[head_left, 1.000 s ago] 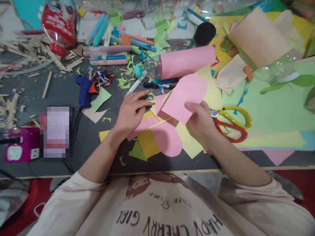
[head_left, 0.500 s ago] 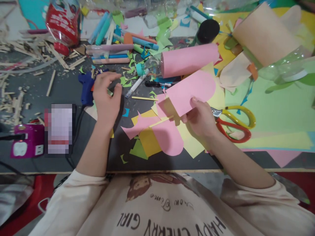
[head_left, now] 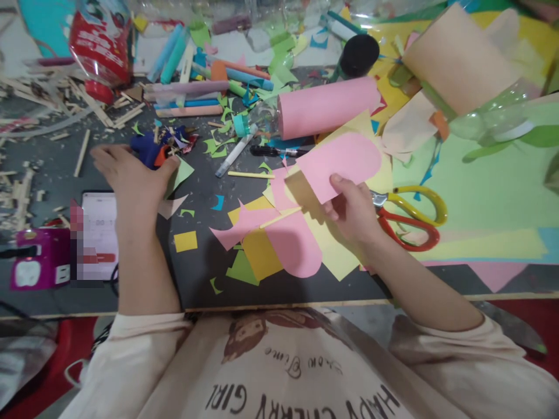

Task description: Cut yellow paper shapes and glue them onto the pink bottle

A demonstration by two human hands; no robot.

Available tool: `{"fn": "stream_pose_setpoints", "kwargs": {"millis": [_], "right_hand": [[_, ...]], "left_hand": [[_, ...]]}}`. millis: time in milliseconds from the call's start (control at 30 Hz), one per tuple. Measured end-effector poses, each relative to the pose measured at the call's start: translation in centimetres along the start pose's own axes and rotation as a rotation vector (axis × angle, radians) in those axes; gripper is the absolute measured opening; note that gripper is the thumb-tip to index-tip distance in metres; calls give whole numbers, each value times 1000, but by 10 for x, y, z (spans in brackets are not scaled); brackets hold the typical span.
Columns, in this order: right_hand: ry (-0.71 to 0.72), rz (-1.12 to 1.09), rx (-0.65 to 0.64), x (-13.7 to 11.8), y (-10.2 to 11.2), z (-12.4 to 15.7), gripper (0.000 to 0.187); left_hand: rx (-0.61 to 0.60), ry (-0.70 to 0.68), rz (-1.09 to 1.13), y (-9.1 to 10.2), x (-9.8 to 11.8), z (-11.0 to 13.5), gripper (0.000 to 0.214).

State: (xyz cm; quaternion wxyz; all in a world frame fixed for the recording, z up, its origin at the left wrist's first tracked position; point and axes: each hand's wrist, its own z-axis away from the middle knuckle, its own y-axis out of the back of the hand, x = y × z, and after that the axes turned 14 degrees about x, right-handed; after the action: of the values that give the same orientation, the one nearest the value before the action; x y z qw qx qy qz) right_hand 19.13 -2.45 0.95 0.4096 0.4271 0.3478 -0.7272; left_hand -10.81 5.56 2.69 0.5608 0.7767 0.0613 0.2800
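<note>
Right grip [head_left: 356, 212] pinching pink round-ended paper [head_left: 343, 158], metal yellow-and-red-handled scissors [head_left: 404, 208] just beside; left grip [head_left: 135, 180] at blue plastic glue gun [head_left: 147, 150], can't tell if grasping.

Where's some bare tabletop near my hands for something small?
A dark patch lies between your left forearm and the green paper, below the yellow square. A thin strip follows the front edge below the rounded pink paper. It's crowded around the glue gun, behind the pink-wrapped bottle and rightward at the scissors and paper sheets.
</note>
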Motion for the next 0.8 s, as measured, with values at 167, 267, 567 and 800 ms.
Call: {"fn": "stream_pose_setpoints", "kwargs": {"millis": [167, 267, 567, 800], "right_hand": [[52, -1, -56, 1, -2, 2, 50], [56, -1, -80, 4, -1, 2, 47], [107, -48, -70, 8, -3, 1, 30], [34, -154, -10, 7, -11, 4, 14]], "left_hand": [[-58, 25, -119, 9, 16, 7, 78], [-21, -24, -76, 5, 13, 5, 59], [302, -123, 469, -17, 4, -8, 52], [2, -284, 630, -4, 24, 23, 48]]}}
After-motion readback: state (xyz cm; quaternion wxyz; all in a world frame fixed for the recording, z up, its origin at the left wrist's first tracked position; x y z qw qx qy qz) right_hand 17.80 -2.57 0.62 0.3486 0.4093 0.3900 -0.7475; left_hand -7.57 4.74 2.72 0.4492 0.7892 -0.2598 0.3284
